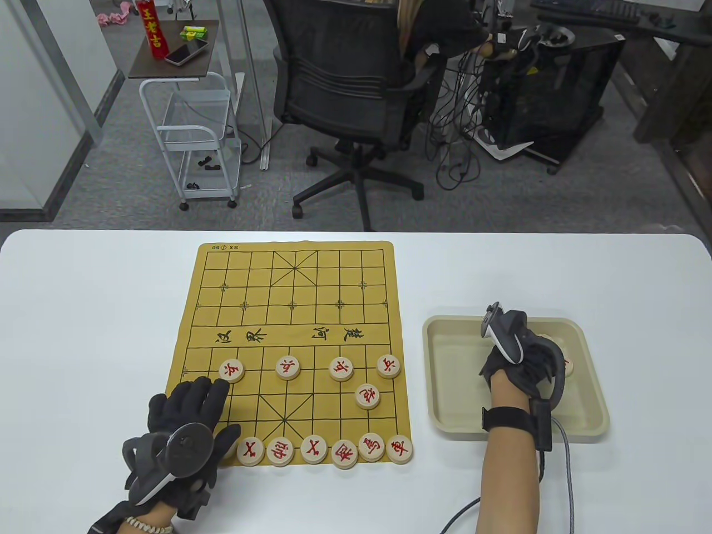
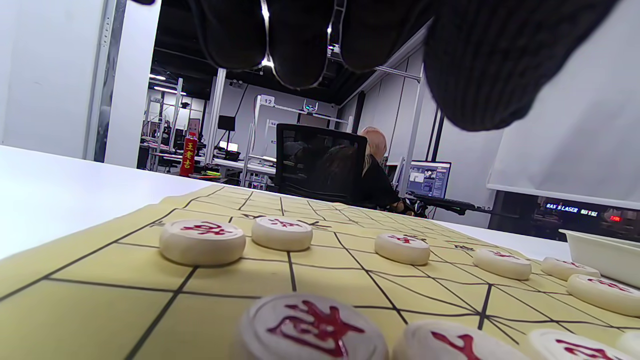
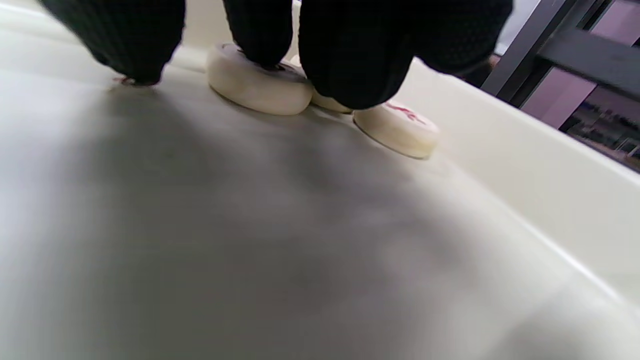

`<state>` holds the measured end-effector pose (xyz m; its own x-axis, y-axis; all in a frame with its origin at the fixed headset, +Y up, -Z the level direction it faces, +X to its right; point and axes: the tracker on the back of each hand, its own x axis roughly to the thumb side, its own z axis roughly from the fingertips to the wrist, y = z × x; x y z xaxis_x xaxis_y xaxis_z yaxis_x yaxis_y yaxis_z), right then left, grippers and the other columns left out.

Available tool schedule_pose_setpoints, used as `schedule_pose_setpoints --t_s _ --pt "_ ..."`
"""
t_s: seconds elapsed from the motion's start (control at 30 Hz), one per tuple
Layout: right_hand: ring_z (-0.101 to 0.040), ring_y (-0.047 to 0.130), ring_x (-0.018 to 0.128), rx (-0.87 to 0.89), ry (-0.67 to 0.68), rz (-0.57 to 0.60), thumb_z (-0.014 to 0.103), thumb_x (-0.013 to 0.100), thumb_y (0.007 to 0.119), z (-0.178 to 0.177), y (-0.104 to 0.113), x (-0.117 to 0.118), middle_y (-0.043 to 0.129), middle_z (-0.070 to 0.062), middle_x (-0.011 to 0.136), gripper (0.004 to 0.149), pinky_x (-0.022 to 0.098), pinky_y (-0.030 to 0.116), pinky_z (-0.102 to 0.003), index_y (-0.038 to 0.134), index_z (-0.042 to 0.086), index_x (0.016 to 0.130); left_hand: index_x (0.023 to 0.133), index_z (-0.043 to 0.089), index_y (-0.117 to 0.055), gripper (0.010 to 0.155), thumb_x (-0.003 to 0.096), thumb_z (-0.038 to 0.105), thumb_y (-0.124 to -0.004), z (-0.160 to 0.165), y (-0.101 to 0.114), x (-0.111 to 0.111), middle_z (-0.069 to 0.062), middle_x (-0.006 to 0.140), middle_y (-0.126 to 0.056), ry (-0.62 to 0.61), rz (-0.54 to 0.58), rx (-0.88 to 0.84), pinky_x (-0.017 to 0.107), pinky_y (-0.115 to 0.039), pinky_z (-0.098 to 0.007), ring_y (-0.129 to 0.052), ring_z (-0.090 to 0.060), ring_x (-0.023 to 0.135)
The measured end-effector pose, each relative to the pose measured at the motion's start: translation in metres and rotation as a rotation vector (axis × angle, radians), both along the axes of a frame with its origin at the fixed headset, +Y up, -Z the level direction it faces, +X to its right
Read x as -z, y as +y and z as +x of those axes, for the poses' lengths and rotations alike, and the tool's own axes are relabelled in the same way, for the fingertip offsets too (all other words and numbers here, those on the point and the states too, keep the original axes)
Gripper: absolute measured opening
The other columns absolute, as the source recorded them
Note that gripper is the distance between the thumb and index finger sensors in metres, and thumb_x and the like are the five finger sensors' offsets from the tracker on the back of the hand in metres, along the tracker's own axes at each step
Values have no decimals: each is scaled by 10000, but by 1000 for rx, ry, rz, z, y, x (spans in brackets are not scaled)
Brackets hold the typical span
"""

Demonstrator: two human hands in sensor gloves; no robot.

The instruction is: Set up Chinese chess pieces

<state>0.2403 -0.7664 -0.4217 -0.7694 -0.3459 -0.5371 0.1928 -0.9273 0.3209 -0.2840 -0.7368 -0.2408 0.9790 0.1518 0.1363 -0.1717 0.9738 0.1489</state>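
The left hand (image 1: 186,414) lies flat, fingers spread, at the board's (image 1: 289,311) seven o'clock corner, holding nothing; keep it clear of the back-rank pieces (image 1: 325,449); in the tray (image 1: 589,423) at three o'clock, the right hand (image 1: 525,356) reaches down, fingertips (image 3: 257,30) on one loose piece (image 3: 257,85); whether it is pinched I cannot tell; lift only one, straight up.

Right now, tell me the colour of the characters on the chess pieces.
Red, on pale wooden chess pieces; clearest in the table view.
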Motion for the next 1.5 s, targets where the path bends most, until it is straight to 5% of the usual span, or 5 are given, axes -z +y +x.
schedule_pose_setpoints --t_s 0.33,0.87,1.23,1.5 --pt "-238 1021 653 -52 -56 44 493 449 874 -5 6 -8 897 -113 906 478 494 873 -443 780 287 869 1085 304 -510 814 379 547 -835 1 0 0 -133 1168 -576 -1 -19 2 728 -401 -740 -599 -466 1073" --pt "-153 976 507 2 -72 158 599 355 938 5 32 -40 915 -91 837 515 459 854 -416 825 286 748 1085 304 -511 813 379 547 -834 0 0 2 -132 1169 -575 -2 -28 0 728 -400 -740 -594 -467 1075" --pt "-141 975 501 21 -5 221 624 340 942 8 54 -64 927 -51 828 514 467 853 -413 831 298 721 1085 305 -510 815 378 547 -835 1 -1 2 -133 1169 -574 -7 -29 3 727 -400 -740 -595 -467 1075" --pt "-139 975 499 36 156 344 638 340 934 -21 90 -79 926 -34 829 524 477 850 -419 827 300 725 1086 306 -506 817 378 546 -836 2 -1 1 -133 1170 -572 -20 -17 -2 727 -399 -741 -594 -467 1076"
